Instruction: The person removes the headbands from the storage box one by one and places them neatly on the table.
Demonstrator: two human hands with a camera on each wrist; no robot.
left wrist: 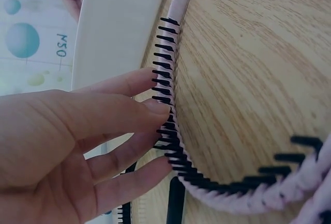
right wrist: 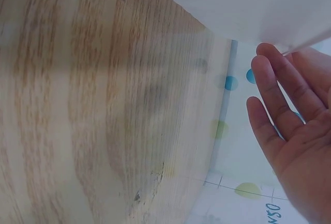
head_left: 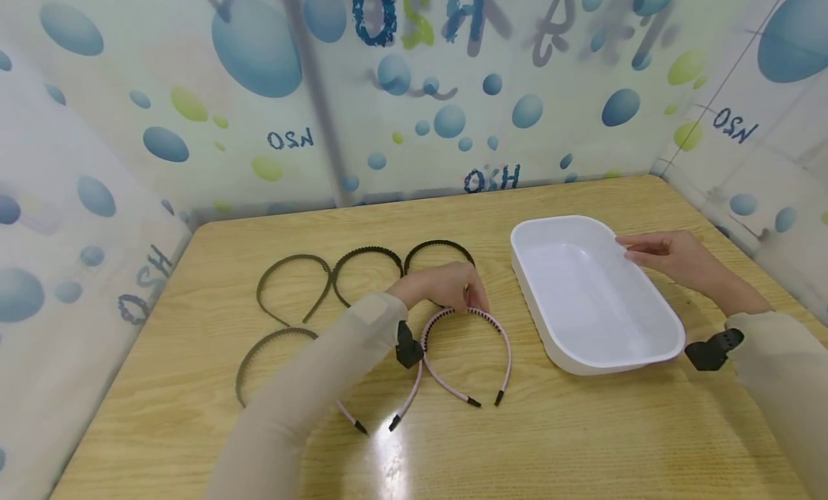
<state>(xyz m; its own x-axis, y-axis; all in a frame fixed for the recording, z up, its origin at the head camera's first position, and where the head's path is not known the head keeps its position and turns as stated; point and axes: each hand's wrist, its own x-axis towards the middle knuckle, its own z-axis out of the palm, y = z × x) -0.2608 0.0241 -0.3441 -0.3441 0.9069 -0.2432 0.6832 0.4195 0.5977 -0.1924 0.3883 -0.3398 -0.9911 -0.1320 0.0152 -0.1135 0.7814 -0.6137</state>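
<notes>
My left hand (head_left: 453, 283) pinches the top of a pale pink headband (head_left: 508, 349) at the right end of the front row. In the left wrist view, the thumb and fingertips (left wrist: 156, 107) meet on its curved band, among black comb teeth; both its black-tipped ends point toward me. On the right, my right hand (head_left: 675, 259) holds the far right rim of a white rectangular tray (head_left: 582, 299), thumb on the near side. From below, the right wrist view shows the fingers (right wrist: 269, 74) under the tray's edge, some of them spread.
Behind stand an olive headband (head_left: 260, 288) and two black headbands (head_left: 369, 248), one partly behind my left hand. Another pink headband (head_left: 414, 392) and a greyish one (head_left: 241, 371) are partly hidden by my left sleeve. A patterned wall (head_left: 401, 148) borders the wooden table (head_left: 517, 450).
</notes>
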